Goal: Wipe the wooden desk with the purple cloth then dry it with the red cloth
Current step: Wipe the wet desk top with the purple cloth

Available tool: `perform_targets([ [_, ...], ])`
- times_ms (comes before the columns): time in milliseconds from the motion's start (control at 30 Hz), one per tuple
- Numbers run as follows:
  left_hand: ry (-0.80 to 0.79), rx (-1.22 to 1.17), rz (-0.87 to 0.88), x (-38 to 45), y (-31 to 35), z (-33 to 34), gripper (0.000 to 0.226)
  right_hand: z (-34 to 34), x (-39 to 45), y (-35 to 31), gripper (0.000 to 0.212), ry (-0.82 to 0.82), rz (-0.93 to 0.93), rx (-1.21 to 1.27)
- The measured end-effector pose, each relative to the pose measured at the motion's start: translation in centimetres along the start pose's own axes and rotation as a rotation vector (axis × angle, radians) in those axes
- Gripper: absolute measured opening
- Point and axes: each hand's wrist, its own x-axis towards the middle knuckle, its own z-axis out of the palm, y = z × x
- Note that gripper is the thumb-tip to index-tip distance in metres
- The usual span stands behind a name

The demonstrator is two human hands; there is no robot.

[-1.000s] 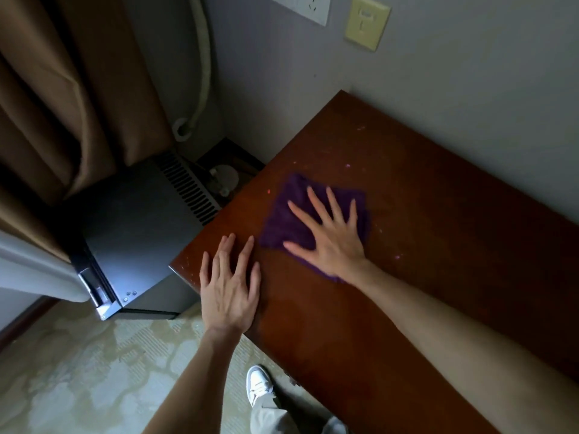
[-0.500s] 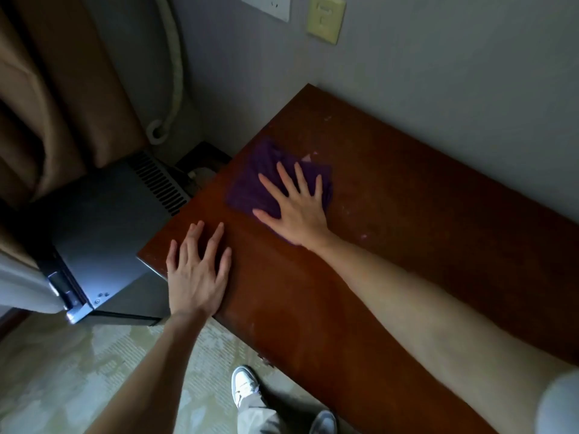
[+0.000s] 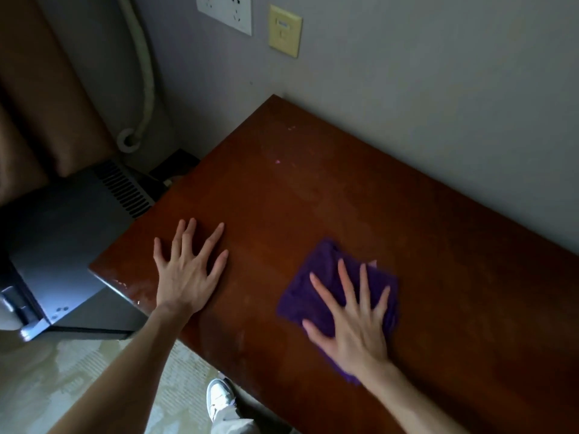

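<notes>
The dark reddish wooden desk [image 3: 313, 189] runs from the near left corner to the right along the wall. A purple cloth [image 3: 310, 286] lies flat on it, right of centre. My right hand [image 3: 351, 317] presses down on the cloth with fingers spread. My left hand [image 3: 188, 267] rests flat on the bare wood near the desk's left front corner, fingers apart, holding nothing. Small pale specks dot the desk's far part. No red cloth is in view.
A dark grey metal box [image 3: 62, 245] with a vent grille stands left of the desk, lower than its top. Brown curtains [image 3: 37, 89] and a white hose [image 3: 144, 73] hang at the back left. Wall sockets [image 3: 225, 10] sit above. My shoe [image 3: 219, 399] is on the patterned floor.
My right hand has slid the purple cloth from the desk's far left part back toward me and to the right. The left hand stays planted near the corner.
</notes>
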Motion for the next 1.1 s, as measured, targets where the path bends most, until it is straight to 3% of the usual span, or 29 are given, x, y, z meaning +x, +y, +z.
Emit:
perform_targets([
  [333,0.017,0.017,-0.006,0.0,0.2,-0.1,0.057,-5.5,34.2,-1.5,0.091,0.02,0.056,0.155],
  [533,0.037,0.01,0.014,0.0,-0.2,0.3,0.056,-6.8,42.1,-1.2,0.092,0.013,0.016,0.141],
  [767,0.015,-0.013,0.011,-0.1,-0.2,-0.1,0.057,-5.7,32.6,-0.6,0.085,0.016,0.021,0.144],
  [1000,-0.012,-0.038,-0.008,-0.1,0.4,-0.7,0.059,0.2,4.1,1.4,0.085,0.103,0.064,0.078],
  [1100,-0.008,-0.033,-0.023,-0.3,0.5,-0.7,0.059,1.2,-2.4,1.8,0.091,0.096,0.101,-0.002],
])
